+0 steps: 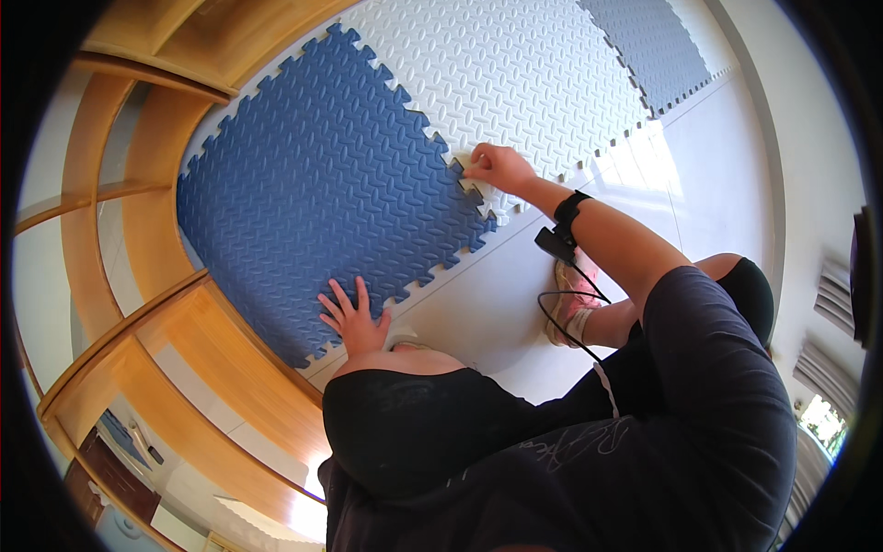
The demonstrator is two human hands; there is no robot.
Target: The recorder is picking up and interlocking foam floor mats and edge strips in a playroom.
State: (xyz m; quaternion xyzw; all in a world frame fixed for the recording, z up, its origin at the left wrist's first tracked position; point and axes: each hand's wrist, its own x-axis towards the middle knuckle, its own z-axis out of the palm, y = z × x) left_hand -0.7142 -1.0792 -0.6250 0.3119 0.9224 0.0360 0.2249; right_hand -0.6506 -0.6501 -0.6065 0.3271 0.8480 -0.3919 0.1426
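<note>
A blue interlocking foam mat (313,156) with a raised tread pattern lies on the floor at the left. Along its right side runs the toothed seam with a white foam mat (515,74). My left hand (354,317) rests flat on the blue mat's near edge, fingers spread. At the near end of the seam, my right hand (499,169) has its fingers pinched on the white mat's edge. The teeth just below those fingers show a gap and do not sit fully together. My fingertips hide part of the joint.
A grey foam mat (658,51) adjoins the white one at the far right. Wooden shelving (152,184) borders the blue mat on the left. Pale floor tiles (460,308) lie on the near side. A black band with a cable (572,212) is on my right wrist.
</note>
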